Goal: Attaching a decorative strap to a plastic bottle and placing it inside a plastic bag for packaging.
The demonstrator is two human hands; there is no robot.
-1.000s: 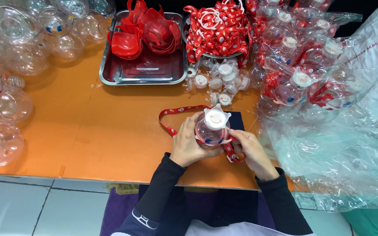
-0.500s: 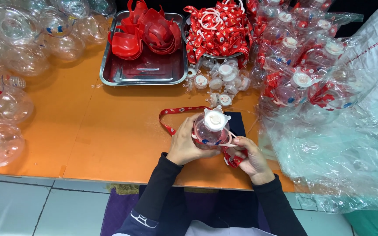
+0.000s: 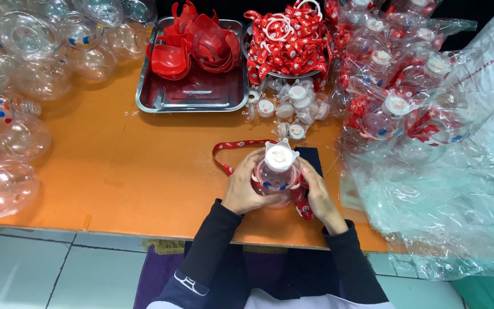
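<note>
A clear round plastic bottle [image 3: 277, 173] with a white cap stands upright near the front edge of the orange table [image 3: 127, 171]. My left hand [image 3: 243, 184] grips its left side and my right hand [image 3: 317, 194] grips its right side. A red strap with white print [image 3: 228, 150] loops from the bottle's left across the table and hangs under my right hand. A dark blue cloth [image 3: 312, 157] lies beneath the bottle.
A metal tray [image 3: 192, 94] with red plastic parts [image 3: 196, 44] sits at the back. A bowl of red straps [image 3: 288, 40] and loose white caps [image 3: 290, 109] lie beside it. Clear empty bottles [image 3: 12, 86] crowd the left; bagged finished bottles [image 3: 407, 97] pile right.
My right hand has moved in from the strap's end to close on the bottle's right side. The bottle stays in place between both hands.
</note>
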